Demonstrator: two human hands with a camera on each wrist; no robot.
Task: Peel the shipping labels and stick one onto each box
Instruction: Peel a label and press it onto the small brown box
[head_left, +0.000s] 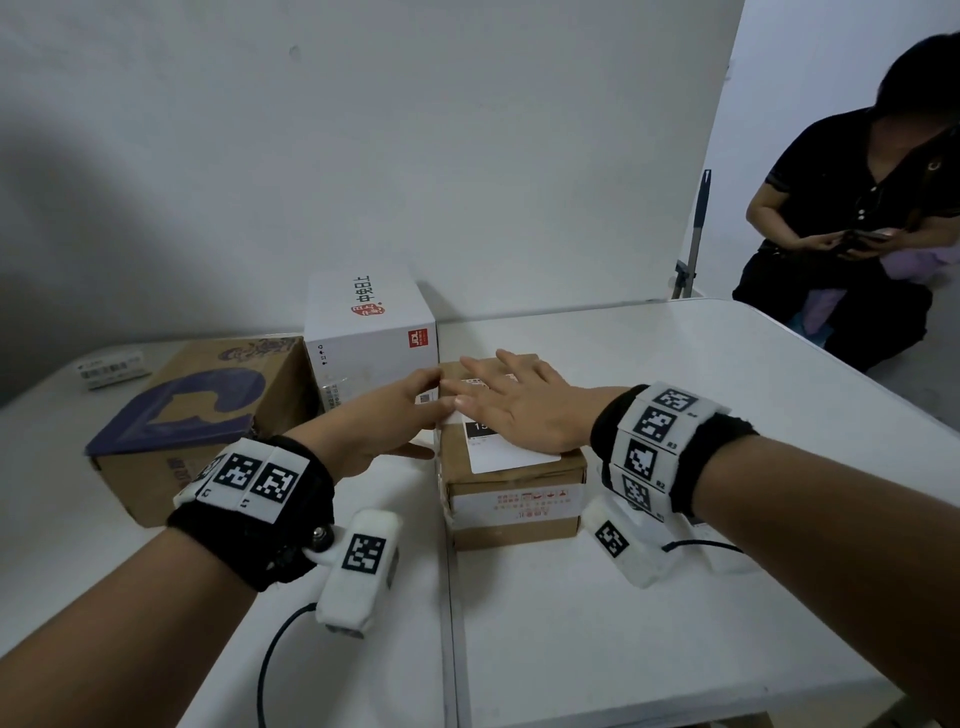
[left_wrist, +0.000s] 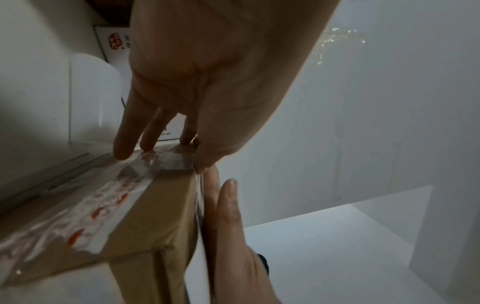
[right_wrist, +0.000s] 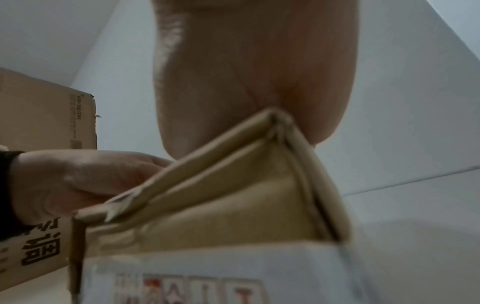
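Note:
A small brown box (head_left: 514, 512) stands mid-table with a white shipping label (head_left: 511, 457) lying on its top. My right hand (head_left: 488, 379) lies flat on the label, fingers straight and spread. My left hand (head_left: 415, 397) rests against the box's left side near the far top corner, fingers straight. In the left wrist view my left fingers (left_wrist: 124, 150) touch the taped side of the small box (left_wrist: 145, 216), and the label (left_wrist: 194, 267) shows edge-on under my right hand's thumb (left_wrist: 228, 216). The right wrist view has my palm (right_wrist: 259, 72) over the box's corner (right_wrist: 233, 195).
A white printed box (head_left: 369, 332) stands behind the small one, against the wall. A bigger brown box with purple print (head_left: 202, 415) sits to the left, and a small white packet (head_left: 111, 369) lies at the far left. A person in black (head_left: 872, 234) crouches beyond the table's right edge.

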